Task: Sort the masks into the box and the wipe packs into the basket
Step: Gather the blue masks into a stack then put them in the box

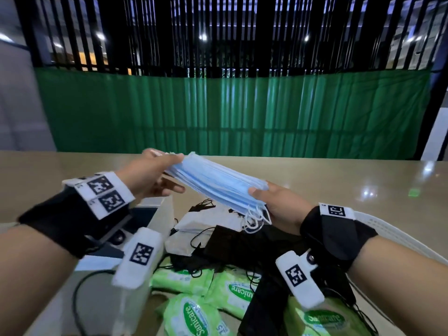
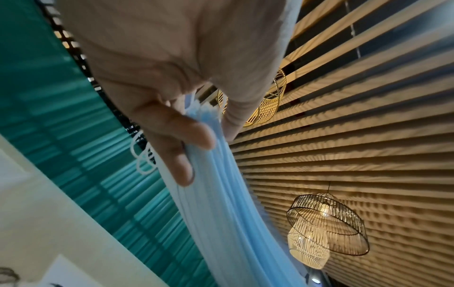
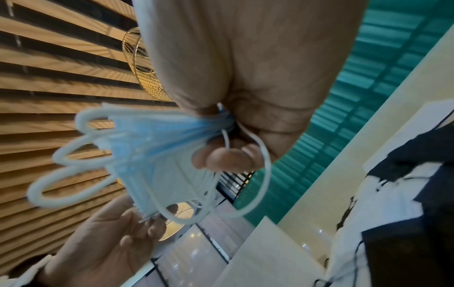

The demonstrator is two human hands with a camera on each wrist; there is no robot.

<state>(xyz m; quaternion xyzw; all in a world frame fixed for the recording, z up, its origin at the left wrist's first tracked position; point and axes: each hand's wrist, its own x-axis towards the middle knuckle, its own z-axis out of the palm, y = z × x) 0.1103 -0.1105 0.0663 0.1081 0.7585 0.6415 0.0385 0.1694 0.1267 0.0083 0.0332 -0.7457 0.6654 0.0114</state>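
Stack of pale blue pleated masks (image 1: 215, 184) held over the worktop (image 1: 339, 180)
Left hand (image 1: 150, 175) pinches the far-left end; right hand (image 1: 278, 204) grips the near-right end, white ear loops (image 1: 254, 221) dangling.

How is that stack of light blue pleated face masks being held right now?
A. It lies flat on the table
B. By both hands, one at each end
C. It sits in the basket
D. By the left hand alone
B: the left hand pinches the far end of the stack of light blue pleated face masks and the right hand grips the near end, above the table.
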